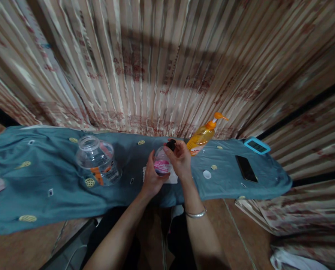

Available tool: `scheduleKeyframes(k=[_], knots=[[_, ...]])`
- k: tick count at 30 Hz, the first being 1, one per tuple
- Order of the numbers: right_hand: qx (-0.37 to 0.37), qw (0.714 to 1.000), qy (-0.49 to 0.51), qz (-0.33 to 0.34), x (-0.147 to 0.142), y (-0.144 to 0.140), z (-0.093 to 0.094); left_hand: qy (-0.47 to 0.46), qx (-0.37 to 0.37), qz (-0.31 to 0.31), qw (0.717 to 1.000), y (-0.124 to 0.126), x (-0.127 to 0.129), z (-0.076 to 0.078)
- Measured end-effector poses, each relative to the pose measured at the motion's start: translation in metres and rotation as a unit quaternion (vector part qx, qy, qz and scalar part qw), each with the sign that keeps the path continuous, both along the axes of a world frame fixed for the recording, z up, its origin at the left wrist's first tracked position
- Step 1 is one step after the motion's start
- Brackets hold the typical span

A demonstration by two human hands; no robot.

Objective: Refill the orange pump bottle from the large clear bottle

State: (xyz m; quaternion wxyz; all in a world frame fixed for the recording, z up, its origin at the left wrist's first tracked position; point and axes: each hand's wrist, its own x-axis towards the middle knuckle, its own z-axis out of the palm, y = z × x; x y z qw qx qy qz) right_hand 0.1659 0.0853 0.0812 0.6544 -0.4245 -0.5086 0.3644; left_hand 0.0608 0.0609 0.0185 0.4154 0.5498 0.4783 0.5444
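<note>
From my head camera, my left hand (152,176) grips a small clear bottle (162,164) with a pink label above the teal cloth (55,187), while my right hand (181,159) pinches its black cap (171,144). A clear plastic jar (98,160) lies left of the bottle; an orange pump bottle (202,135) and a black phone (246,168) sit to its right.

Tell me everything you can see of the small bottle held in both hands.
The small bottle looks like clear plastic, rounded, with a pink band or label across its lower body. A black cap sits at its top. It is held above the blue-green cloth, over a white paper, tilted with its top toward the right. The left hand cups its body from below and the side; the right hand has fingers on the cap. Whether it holds liquid cannot be told.
</note>
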Motion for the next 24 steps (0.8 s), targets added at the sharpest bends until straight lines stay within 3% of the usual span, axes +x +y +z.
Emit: scheduleKeyframes(k=[4,11,17,24], knots=[[0.003,0.999,-0.008,0.038,0.0018,-0.0043,0.0032,0.003,-0.002,0.004,1.000,0.0009,-0.0007,-0.0015],[0.010,0.999,0.038,0.002,0.0009,-0.0015,0.0023,0.040,0.008,-0.011,0.999,0.0024,-0.0022,-0.0046],[-0.006,0.999,0.035,0.038,0.0051,-0.0058,0.0049,0.061,0.021,-0.011,0.998,0.0033,-0.0017,-0.0065],[-0.010,0.998,0.055,-0.003,0.0037,-0.0008,0.0021,0.074,0.022,-0.003,0.997,0.0034,-0.0011,-0.0061]])
